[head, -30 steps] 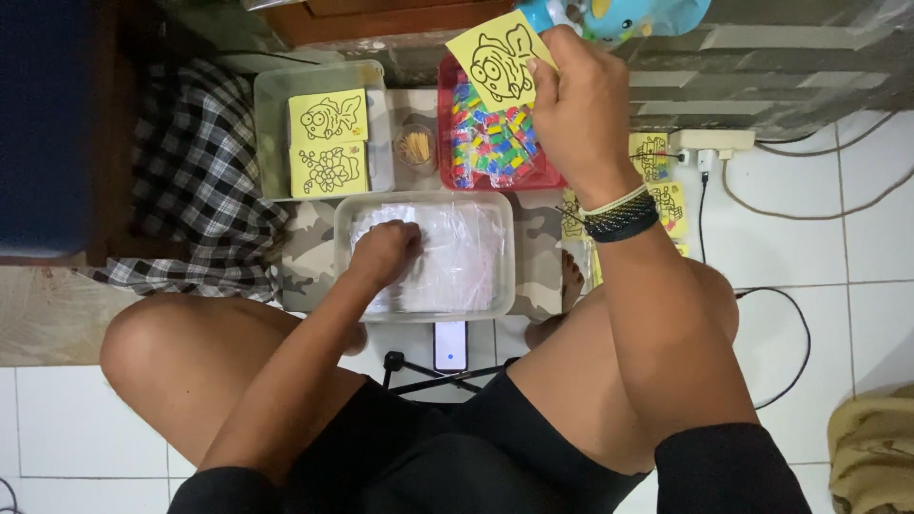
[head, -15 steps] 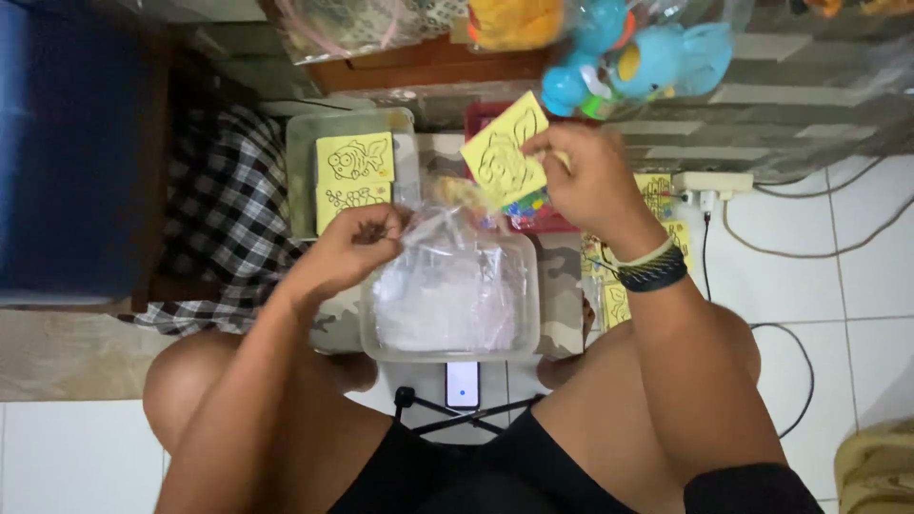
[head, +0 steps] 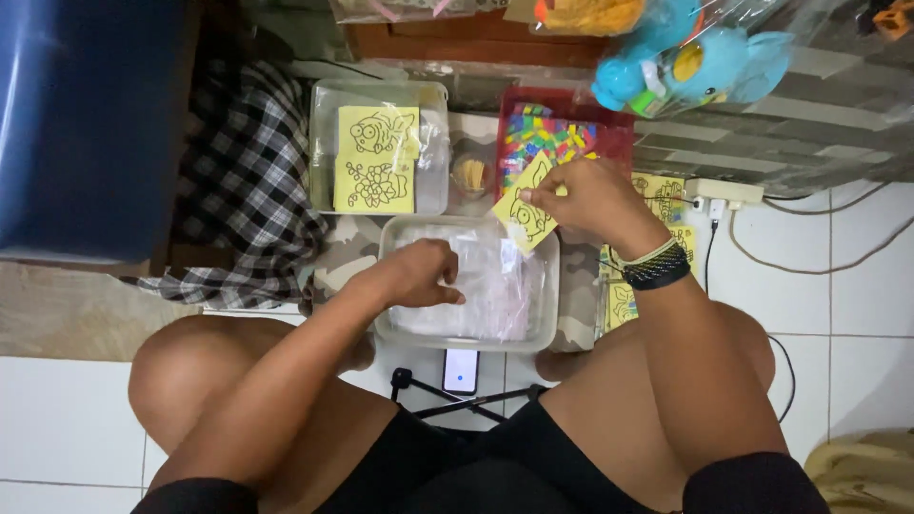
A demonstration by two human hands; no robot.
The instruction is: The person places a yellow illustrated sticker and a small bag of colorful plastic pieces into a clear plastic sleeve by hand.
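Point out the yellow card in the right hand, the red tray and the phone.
yellow card (head: 526, 211), head view, lower printed face.
red tray (head: 617, 128), head view, right rim.
phone (head: 461, 370), head view, screen.

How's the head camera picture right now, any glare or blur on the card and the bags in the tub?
Head view: the yellow card in the right hand is sharp enough to show its black drawing; the clear bags under the left hand give a soft whitish sheen, hiding their edges; the wrapped toy at the top shows glare streaks; the upper left corner is dim.
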